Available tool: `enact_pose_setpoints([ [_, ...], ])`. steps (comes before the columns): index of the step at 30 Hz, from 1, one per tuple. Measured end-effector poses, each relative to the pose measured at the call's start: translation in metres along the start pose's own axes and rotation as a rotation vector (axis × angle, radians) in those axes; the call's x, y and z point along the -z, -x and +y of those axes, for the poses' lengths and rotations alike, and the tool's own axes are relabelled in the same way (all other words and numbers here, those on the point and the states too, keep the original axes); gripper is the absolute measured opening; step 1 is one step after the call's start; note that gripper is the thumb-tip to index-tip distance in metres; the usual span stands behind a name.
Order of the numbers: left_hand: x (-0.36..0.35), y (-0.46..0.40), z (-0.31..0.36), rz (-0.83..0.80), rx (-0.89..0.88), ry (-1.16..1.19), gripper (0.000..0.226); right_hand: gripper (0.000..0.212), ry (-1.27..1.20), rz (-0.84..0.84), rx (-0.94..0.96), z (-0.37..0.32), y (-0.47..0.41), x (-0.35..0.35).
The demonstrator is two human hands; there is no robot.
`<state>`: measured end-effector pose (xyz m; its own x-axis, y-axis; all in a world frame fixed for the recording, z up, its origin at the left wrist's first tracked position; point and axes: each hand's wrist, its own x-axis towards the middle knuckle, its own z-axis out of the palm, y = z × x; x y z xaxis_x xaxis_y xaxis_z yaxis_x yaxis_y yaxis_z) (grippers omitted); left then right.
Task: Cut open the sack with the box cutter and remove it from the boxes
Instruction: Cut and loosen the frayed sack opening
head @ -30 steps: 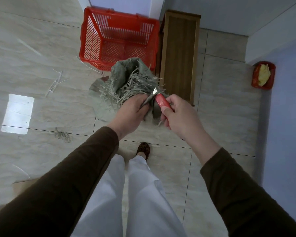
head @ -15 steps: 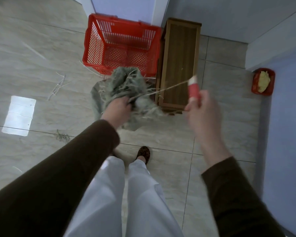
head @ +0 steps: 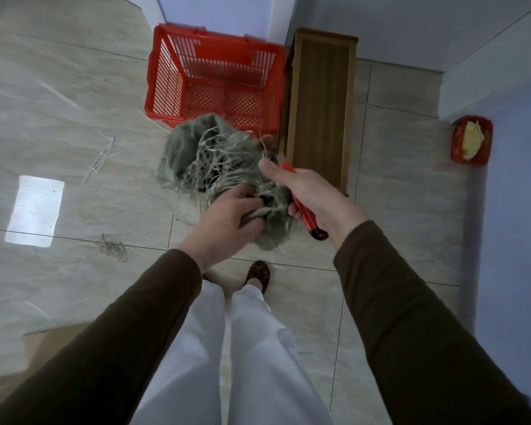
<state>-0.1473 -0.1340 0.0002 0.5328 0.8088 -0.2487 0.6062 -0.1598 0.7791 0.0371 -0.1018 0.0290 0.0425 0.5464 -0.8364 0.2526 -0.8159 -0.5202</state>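
The left hand [head: 224,220] is gripping the bunched sack [head: 203,154] above the floor [head: 74,118], near the red basket [head: 215,78]; the right hand [head: 307,191] is clasping the box cutter [head: 307,216]. Soft, light, fraying weave: best gathered by the fistful.

A person stands on a tiled floor [head: 74,87], both hands out in front. The left hand [head: 227,219] and right hand [head: 307,191] hold a sack [head: 196,148] between them, the box cutter [head: 304,210] in the right. Beyond the sack sits a basket [head: 215,72], a wooden bench [head: 319,102] just right of it. A dish [head: 471,139] lies far right, by the wall.
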Motion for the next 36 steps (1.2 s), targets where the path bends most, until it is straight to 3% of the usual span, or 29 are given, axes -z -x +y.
enact_pose_setpoints([
  [4,0.005,0.007,0.008,-0.088,-0.095,-0.132,0.025,0.047,-0.099,-0.089,-0.065,0.009,-0.007,-0.005],
  [7,0.013,0.021,-0.001,-0.053,-0.142,-0.224,0.021,0.029,-0.125,0.059,-0.058,0.017,-0.008,0.007],
  [9,0.016,0.030,-0.009,0.019,-0.152,-0.239,0.032,0.027,-0.227,0.174,-0.040,0.023,-0.007,0.020],
  [12,0.021,0.034,-0.012,0.048,0.099,-0.060,0.073,0.031,-0.359,0.179,-0.008,0.027,-0.001,0.032],
  [14,0.022,0.026,-0.012,0.110,0.286,0.013,0.073,0.035,-0.378,0.104,-0.001,0.026,0.004,0.030],
  [16,0.019,0.014,-0.007,0.099,0.331,-0.121,0.057,0.037,-0.396,0.063,0.013,0.025,0.009,0.024],
  [19,0.011,-0.007,0.001,0.045,0.419,-0.362,0.078,0.041,-0.410,-0.101,0.043,0.022,0.019,0.020],
  [21,0.011,-0.021,-0.001,0.200,0.513,-0.177,0.055,0.048,-0.370,-0.230,0.039,0.021,0.027,0.020],
  [23,0.022,-0.032,-0.008,0.413,0.649,0.266,0.034,0.054,-0.357,-0.247,0.026,0.023,0.032,0.027],
  [25,0.034,-0.038,-0.012,0.496,0.762,0.864,0.032,0.063,-0.370,-0.150,-0.017,0.028,0.033,0.039],
  [27,0.038,-0.042,-0.007,0.442,0.787,1.176,0.034,0.070,-0.194,0.029,-0.060,0.030,0.033,0.049],
  [29,0.035,-0.045,0.001,0.402,0.780,1.216,0.035,0.070,0.241,0.303,-0.017,0.032,0.030,0.050],
  [31,0.032,-0.045,0.009,0.398,0.789,1.197,0.037,0.085,0.384,0.510,0.203,0.027,0.029,0.043],
  [33,0.031,-0.045,0.012,0.335,0.771,1.238,0.052,0.108,0.302,0.476,0.407,0.015,0.028,0.029],
  [36,0.033,-0.045,0.014,0.216,0.743,1.273,0.078,0.138,0.380,0.224,0.338,0.000,0.015,0.004],
])
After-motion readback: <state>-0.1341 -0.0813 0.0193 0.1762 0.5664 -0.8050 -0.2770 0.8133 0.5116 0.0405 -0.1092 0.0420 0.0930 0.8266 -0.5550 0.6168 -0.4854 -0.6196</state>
